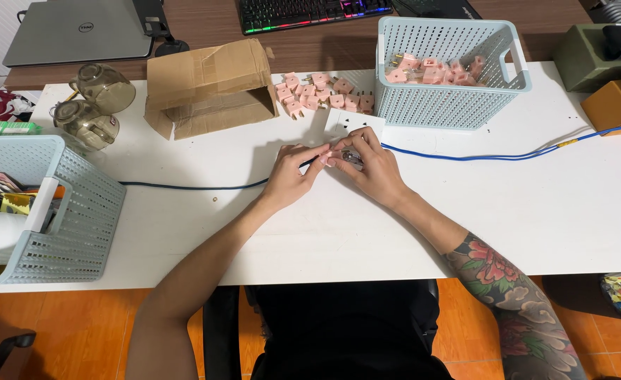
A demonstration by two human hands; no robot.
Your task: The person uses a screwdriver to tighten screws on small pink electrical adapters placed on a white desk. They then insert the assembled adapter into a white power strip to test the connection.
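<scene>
Near the middle of the white table, toward its far edge, your left hand point(289, 176) and right hand point(370, 165) meet fingertip to fingertip, both pinched shut on a small dark part point(351, 159) at the end of the blue cable point(479, 156), just in front of the flat white socket plate point(356, 124). Looks like the fitting step on the cable end, mid-way; next move calls for a steady left pinch while the right fingers seat or turn the part. Loose pink plastic plugs point(321, 91) lie by the far edge, beside the pale blue perforated basket point(451, 105).
</scene>
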